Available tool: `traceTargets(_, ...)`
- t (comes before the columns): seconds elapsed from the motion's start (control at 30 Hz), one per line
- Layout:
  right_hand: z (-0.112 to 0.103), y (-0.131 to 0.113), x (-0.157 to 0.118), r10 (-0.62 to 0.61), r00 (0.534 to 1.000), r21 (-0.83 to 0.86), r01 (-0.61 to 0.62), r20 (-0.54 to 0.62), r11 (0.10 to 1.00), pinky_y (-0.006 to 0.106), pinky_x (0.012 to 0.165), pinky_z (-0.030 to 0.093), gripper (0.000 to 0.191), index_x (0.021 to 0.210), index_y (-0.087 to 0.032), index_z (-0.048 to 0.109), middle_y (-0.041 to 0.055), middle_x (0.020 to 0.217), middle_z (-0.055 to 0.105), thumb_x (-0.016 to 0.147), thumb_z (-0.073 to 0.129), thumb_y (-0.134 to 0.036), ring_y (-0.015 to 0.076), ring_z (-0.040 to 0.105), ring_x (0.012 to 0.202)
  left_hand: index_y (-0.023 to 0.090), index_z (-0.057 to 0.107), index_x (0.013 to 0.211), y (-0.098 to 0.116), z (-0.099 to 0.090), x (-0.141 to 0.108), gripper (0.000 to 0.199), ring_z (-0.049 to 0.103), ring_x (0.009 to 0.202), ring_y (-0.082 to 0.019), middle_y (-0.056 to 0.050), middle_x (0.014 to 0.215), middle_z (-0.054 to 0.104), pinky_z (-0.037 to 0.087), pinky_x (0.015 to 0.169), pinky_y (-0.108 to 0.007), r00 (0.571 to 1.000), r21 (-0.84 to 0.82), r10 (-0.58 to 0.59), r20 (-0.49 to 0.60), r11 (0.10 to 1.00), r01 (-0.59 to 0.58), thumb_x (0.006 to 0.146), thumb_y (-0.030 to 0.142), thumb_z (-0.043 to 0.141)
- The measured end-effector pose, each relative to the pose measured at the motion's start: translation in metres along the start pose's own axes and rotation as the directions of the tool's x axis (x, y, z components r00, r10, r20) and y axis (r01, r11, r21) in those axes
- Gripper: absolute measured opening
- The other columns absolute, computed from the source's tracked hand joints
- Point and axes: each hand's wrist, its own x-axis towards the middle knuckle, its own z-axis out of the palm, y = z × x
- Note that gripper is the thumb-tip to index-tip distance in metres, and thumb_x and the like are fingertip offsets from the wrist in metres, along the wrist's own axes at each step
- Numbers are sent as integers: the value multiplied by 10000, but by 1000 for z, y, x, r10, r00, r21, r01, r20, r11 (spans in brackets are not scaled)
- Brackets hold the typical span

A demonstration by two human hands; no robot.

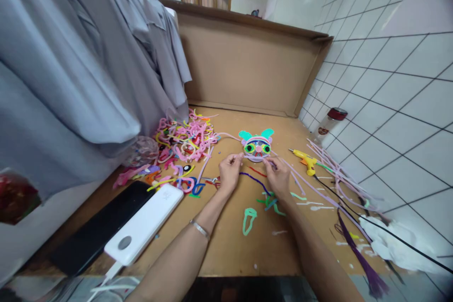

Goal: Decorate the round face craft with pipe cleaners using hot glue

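A small colourful face figure [258,147] lies on the cardboard-covered table, with green ears, green-and-yellow ringed eyes and a pink nose. Across its lower edge runs a lilac pipe cleaner [253,156]. My left hand [230,170] pinches the left end of that strip, just below the figure. At the other end, my right hand [278,174] is closed on it with thumb and finger. Between my wrists lie a dark blue pipe cleaner [253,176] and a short red piece [258,171]. Nearer to me rests a bent mint-green loop [249,221].
Tangled pipe-cleaner pieces [191,137] heap at the left. A white power bank [145,224] and a black phone-like slab [102,226] lie front left. At right are a yellow glue gun [306,161], its cable, long lilac stems [336,170], a jar [327,125] and tissue [396,245].
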Motion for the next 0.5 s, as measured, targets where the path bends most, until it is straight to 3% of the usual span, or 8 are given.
traceTargets(0.17, -4, 3, 29, 28, 988, -30, -33, -152, 999, 312, 687, 468, 230, 766, -200, 666, 56, 764, 669, 867, 556, -374, 197, 605, 718, 160, 643, 735, 7, 11, 20, 324, 492, 511, -96, 15, 591, 595, 398, 529, -213, 1000, -84, 17, 19, 996, -16, 777, 480, 617)
traceTargets(0.3, 3, 3, 48, 12, 991, -89, -24, -132, 996, 309, 698, 455, 217, 748, -205, 663, 63, 786, 688, 865, 540, -338, 200, 621, 752, 166, 636, 701, 12, 21, 32, 277, 518, 530, -110, 17, 550, 580, 427, 559, -214, 993, -26, 115, 19, 993, -114, 783, 429, 614)
traceTargets(0.5, 7, 5, 47, 4, 993, -79, -13, -119, 997, 313, 698, 453, 219, 752, -200, 662, 63, 787, 690, 861, 539, -345, 201, 620, 737, 161, 645, 733, 7, 22, 35, 234, 545, 547, -119, 11, 594, 600, 440, 583, -224, 992, -14, 130, 6, 991, -130, 820, 368, 579)
